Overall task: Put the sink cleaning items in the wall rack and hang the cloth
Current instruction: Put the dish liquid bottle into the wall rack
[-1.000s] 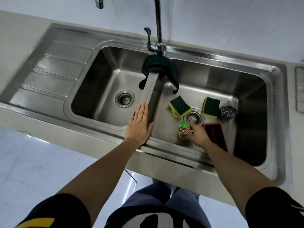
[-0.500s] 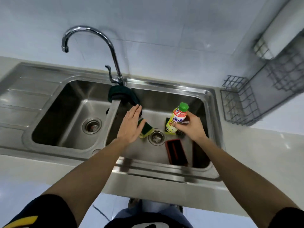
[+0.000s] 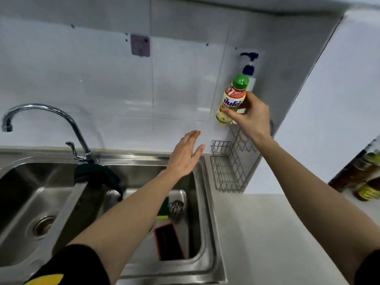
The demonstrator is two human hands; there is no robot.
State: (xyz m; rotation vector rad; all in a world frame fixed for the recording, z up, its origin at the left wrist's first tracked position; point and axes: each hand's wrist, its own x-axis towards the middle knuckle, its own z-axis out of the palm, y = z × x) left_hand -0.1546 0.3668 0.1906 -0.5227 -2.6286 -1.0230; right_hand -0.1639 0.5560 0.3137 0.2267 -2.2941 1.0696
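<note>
My right hand (image 3: 251, 118) grips a yellow dish soap bottle (image 3: 232, 99) with a green cap, held upright in the air above the wire wall rack (image 3: 228, 171). My left hand (image 3: 185, 155) hovers open and flat over the right sink basin (image 3: 202, 202), holding nothing. A dark green cloth (image 3: 96, 175) drapes over the divider between the basins. In the right basin lie a green-and-yellow sponge (image 3: 163, 209), a steel wool ball (image 3: 175, 208) and a black tray with a red edge (image 3: 169, 241). My left forearm hides part of that basin.
A curved chrome faucet (image 3: 51, 118) stands behind the sinks. A blue pump dispenser (image 3: 249, 66) is fixed to the wall above the rack, and a square wall hook (image 3: 139, 45) sits higher on the tiles. Several bottles (image 3: 368, 182) stand at the far right of the counter (image 3: 267, 233).
My right hand lifted the soap bottle out of the basin and up to the wall above the rack. My left hand left the sink divider and rose. The view swung up and right.
</note>
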